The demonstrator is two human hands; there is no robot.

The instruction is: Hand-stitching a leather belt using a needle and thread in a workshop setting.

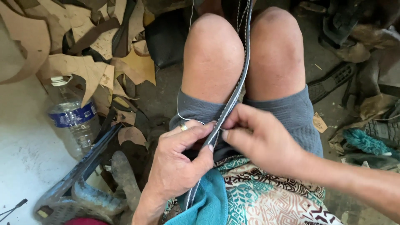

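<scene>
A long dark grey strap with white stitching along its edges runs from between my knees down over my lap. My left hand, a ring on one finger, pinches the strap from the left with thumb and fingers. My right hand pinches the same strap from the right, fingertips meeting the left hand's. A thin white thread loops off the strap over my left thigh. A teal cloth lies under the strap's lower end.
A clear plastic water bottle with a blue label stands at the left. Tan leather scraps pile behind it. A metal tool stand sits at the lower left. Dark clutter and a teal bundle lie at the right.
</scene>
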